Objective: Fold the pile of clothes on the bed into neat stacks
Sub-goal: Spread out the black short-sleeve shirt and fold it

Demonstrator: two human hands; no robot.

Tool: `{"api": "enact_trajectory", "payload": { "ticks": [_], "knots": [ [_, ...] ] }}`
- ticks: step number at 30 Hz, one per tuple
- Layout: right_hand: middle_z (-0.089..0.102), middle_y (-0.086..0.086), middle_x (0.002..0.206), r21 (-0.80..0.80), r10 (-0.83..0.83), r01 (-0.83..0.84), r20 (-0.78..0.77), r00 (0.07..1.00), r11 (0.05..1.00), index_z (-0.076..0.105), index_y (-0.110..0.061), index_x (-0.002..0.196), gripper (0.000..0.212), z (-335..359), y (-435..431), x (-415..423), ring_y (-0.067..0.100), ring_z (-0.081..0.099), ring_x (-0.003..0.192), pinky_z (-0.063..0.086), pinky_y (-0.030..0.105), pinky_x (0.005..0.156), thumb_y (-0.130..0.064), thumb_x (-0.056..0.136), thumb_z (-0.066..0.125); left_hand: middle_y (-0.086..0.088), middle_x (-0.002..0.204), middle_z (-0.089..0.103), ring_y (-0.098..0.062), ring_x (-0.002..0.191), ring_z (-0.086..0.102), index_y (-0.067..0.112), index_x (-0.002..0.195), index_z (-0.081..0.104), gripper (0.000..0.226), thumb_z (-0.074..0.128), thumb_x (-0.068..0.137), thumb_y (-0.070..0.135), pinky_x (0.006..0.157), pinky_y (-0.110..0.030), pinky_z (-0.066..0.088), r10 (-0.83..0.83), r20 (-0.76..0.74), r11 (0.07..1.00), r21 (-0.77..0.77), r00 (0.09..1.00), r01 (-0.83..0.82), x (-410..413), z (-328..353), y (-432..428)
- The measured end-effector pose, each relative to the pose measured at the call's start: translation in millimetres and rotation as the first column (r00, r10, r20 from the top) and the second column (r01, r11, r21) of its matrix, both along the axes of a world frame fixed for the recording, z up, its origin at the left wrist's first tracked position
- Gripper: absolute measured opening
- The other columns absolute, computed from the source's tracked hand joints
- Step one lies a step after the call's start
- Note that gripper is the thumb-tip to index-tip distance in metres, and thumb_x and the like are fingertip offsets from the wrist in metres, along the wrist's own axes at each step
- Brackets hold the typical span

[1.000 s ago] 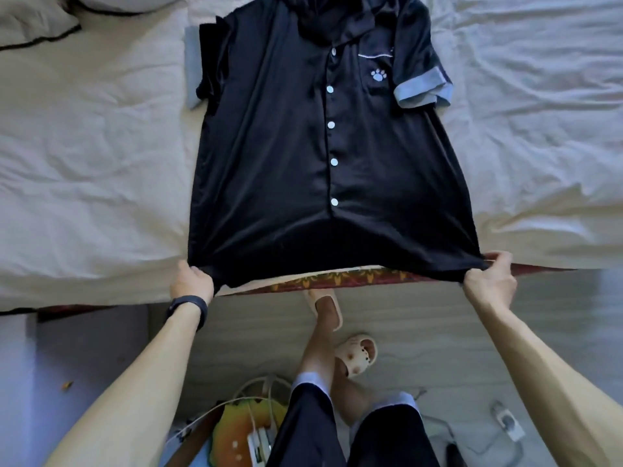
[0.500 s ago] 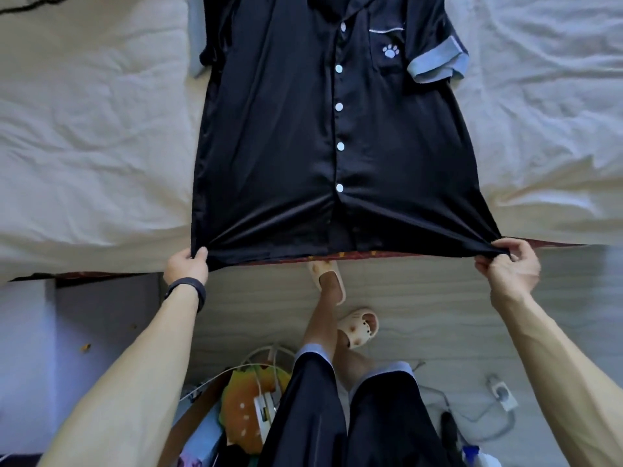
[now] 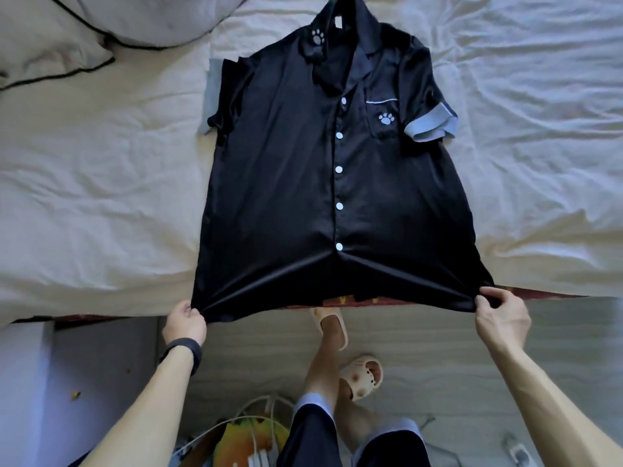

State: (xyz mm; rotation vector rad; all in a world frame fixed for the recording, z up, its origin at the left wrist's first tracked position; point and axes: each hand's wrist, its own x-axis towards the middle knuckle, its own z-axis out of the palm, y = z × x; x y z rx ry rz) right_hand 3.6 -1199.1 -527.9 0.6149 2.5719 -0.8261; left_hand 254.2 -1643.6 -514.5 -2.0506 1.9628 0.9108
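Spreading the shirt flat on the bed.
Your left hand and right hand each pinch a hem corner; next, fold a side inward.

Your shirt is black with a sheen and has white buttons. Its cuff is pale blue, and a pale blue paw print marks the pocket under a white line. The sheet is cream. The pillow is off-white with black piping. Your wristband is black, your slippers cream, and your shorts black with pale blue hems. The mattress edge shows red with yellow figures.
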Motion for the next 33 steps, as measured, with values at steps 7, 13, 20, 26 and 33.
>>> {"api": "enact_trajectory", "payload": {
  "ticks": [7, 13, 20, 26, 33],
  "knots": [
    [0.044, 0.019, 0.151, 0.124, 0.363, -0.369, 0.069, 0.929, 0.921, 0.066, -0.015, 0.127, 0.036, 21.1, -49.8, -4.9, 0.042, 0.036, 0.137, 0.030, 0.045, 0.116, -0.021, 0.092, 0.063, -0.013, 0.153, 0.036, -0.036, 0.137, 0.039, 0.016, 0.148, 0.039, 0.056, 0.058, 0.096, 0.025, 0.107, -0.049, 0.038, -0.406, 0.068, 0.905, -0.106, 0.911, 0.411, -72.5, 29.3, 31.7],
    [0.047, 0.016, 0.153, 0.138, 0.671, -0.661, -0.249, 0.698, 0.738, 0.067, -0.013, 0.130, 0.038, 25.9, -147.6, -43.2, 0.034, 0.037, 0.145, 0.034, 0.046, 0.117, -0.027, 0.095, 0.068, -0.002, 0.167, 0.012, -0.023, 0.153, 0.011, 0.029, 0.157, 0.024, 0.068, 0.050, 0.096, 0.047, 0.123, -0.048, 0.012, -0.849, 0.045, 0.508, -0.207, 0.527, 0.836, -204.2, 20.4, 76.1],
    [-0.003, -0.002, 0.171, 0.310, 0.905, -0.859, -0.005, 0.426, 0.407, 0.011, -0.044, 0.160, 0.065, -28.1, -178.7, -132.4, 0.017, -0.010, 0.157, 0.004, 0.050, 0.125, -0.063, 0.101, 0.031, 0.010, 0.165, -0.020, -0.028, 0.151, -0.023, 0.053, 0.153, -0.005, 0.072, 0.023, 0.091, 0.074, 0.112, -0.069, -0.011, -0.946, 0.152, 0.261, -0.174, 0.287, 0.950, -309.6, -50.8, 61.5],
    [0.037, -0.018, 0.158, -0.101, 0.738, -0.744, -0.093, 0.668, 0.661, 0.049, -0.046, 0.142, 0.064, -21.1, -165.5, -165.9, -0.004, 0.027, 0.146, 0.024, 0.038, 0.124, -0.079, 0.088, 0.041, 0.003, 0.168, 0.007, -0.037, 0.153, -0.005, 0.053, 0.153, 0.014, 0.074, 0.029, 0.086, 0.081, 0.105, -0.080, 0.006, -0.941, 0.201, 0.256, -0.104, 0.272, 0.961, -310.5, -69.7, 56.4],
    [0.038, -0.007, 0.143, -0.021, 0.290, -0.299, -0.191, 0.938, 0.954, 0.037, -0.029, 0.143, 0.096, 12.2, -179.2, -276.1, 0.015, 0.037, 0.131, 0.036, 0.039, 0.112, -0.077, 0.068, 0.070, -0.007, 0.158, 0.029, -0.032, 0.150, 0.017, 0.035, 0.138, 0.052, 0.055, 0.053, 0.088, 0.059, 0.116, -0.069, 0.011, -0.961, 0.175, 0.155, -0.293, 0.212, 0.943, -396.3, -34.8, 53.9]
  ]
}}
